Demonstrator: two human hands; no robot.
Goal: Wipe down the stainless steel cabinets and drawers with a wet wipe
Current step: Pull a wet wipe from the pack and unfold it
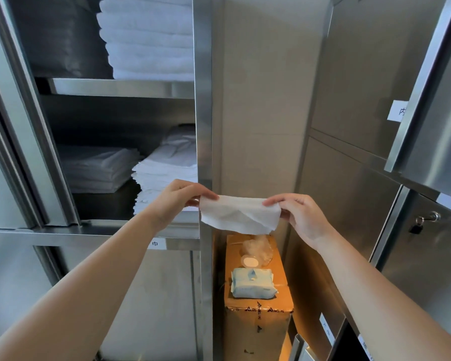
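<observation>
The wet wipe (238, 214) was stretched between both hands at about chest height, in front of the narrow gap between the two steel units. The left hand (179, 198) pinched its upper left corner between thumb and fingertips, and the right hand (298, 213) pinched the upper right corner the same way, so the sheet hung from its top edge with its long axis running left to right and a loose fold sagging toward the lower right. It touched no steel surface yet. The open cabinet (202, 100) lay to the left — its upright steel post stood just behind the left hand, with stacked white linens (164, 178) on the shelf beyond — while the drawers (432, 256) with the small padlock (414, 227) sat to the right, farther from the right hand than the post was from the left. By my reading, the nearest surface to wipe was that post and the shelf edge below it, and the left hand was the closer one to reach it; the wipe would probably need gathering into one palm first, since a sheet held taut by two corners cannot press flat on a vertical face. Below the hands, the blue wipe pack (253, 282) rested on top of a cardboard box (258, 316) standing in the gap, with its round lid flipped open — well apart from the wipe itself.
</observation>
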